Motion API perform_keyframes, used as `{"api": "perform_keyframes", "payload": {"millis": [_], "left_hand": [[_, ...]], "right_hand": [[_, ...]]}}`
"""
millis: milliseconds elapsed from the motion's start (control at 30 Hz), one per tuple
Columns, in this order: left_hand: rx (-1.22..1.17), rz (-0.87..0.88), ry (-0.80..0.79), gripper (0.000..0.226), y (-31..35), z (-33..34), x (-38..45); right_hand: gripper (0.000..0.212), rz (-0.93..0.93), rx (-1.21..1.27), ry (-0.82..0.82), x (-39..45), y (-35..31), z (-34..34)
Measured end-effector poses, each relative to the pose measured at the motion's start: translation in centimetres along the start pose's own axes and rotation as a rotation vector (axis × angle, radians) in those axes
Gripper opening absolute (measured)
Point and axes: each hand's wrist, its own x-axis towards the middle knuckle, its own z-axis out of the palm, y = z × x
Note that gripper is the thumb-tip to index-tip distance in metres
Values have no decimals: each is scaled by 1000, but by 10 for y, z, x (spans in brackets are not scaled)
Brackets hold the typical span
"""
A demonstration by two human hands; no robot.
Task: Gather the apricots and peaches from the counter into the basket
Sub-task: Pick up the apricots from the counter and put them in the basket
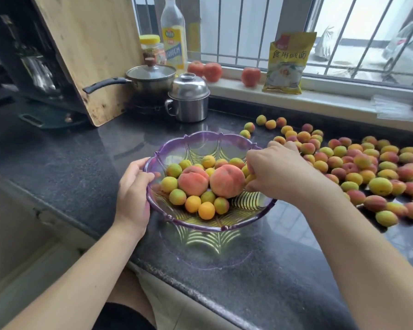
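Steadying the basket (200, 144) by its scalloped near-left rim, my left hand (134, 189) curls its fingers over the clear purple plastic. My right hand (274, 172) hangs over the basket's right side, fingers bunched around small apricots (249, 178) beside two fuzzy peaches (227, 181). Right of the basket, loose fruit (367, 167) litters the polished black counter (57, 158). Round and light, it should roll easily and bruise under pressure; I would cup several gently in my palm.
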Motion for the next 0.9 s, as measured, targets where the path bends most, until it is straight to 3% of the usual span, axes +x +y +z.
{"api": "perform_keyframes", "payload": {"millis": [67, 167, 233, 367, 500, 633, 767, 900], "left_hand": [[-2, 4, 0, 37, 0, 0, 0], [9, 3, 11, 36, -1, -1, 1], [8, 6, 17, 35, -2, -1, 1], [6, 11, 14, 32, 0, 1, -1], [4, 15, 13, 27, -1, 1, -1], [-42, 7, 30, 32, -1, 2, 1], [-54, -9, 33, 33, -1, 2, 1], [-31, -4, 26, 32, 0, 2, -1]], "right_hand": [[33, 5, 122, 20, -5, 11, -15], [16, 130, 413, 233, -16, 49, -35], [5, 217, 476, 313, -23, 79, -35], [12, 291, 427, 142, -16, 107, -6], [22, 196, 346, 5, 10, 91, 28], [28, 226, 200, -67, 26, 83, 54], [32, 257, 232, -78, 29, 89, 64], [21, 238, 305, -40, 28, 88, 69]]}}
